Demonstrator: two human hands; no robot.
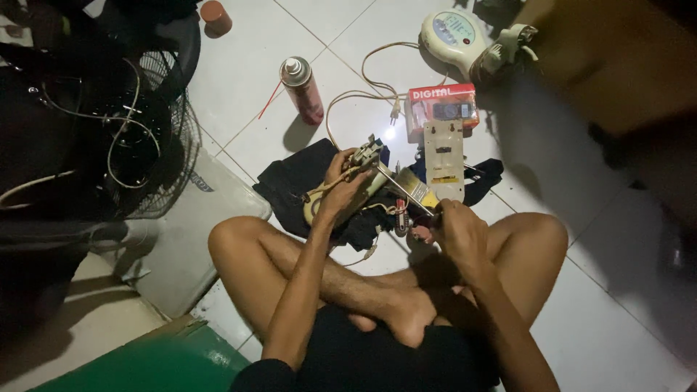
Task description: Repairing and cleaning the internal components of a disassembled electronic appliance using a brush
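Sitting cross-legged on the tiled floor [624, 319], the person holds a small cream electrical assembly [363, 170] in the left hand [341, 190], that grip clamped around its body with a tan cord looping beneath the fingers. The right hand [457, 229] is closed on the handle of a paintbrush [410, 190], whose long axis runs from near right up to far left, so the bristle end points at the assembly and touches or nearly touches it; I cannot tell which. The assembly thus lies left and slightly far of the right grip, and the left hand is the nearer one to it. Both sit over a black cloth [290, 185]. Counted: one brush, one assembly, one red spray can [303, 91], one red boxed meter [443, 105], one cream back panel [444, 160], one pale round device [456, 38], one black fan grille [145, 138].
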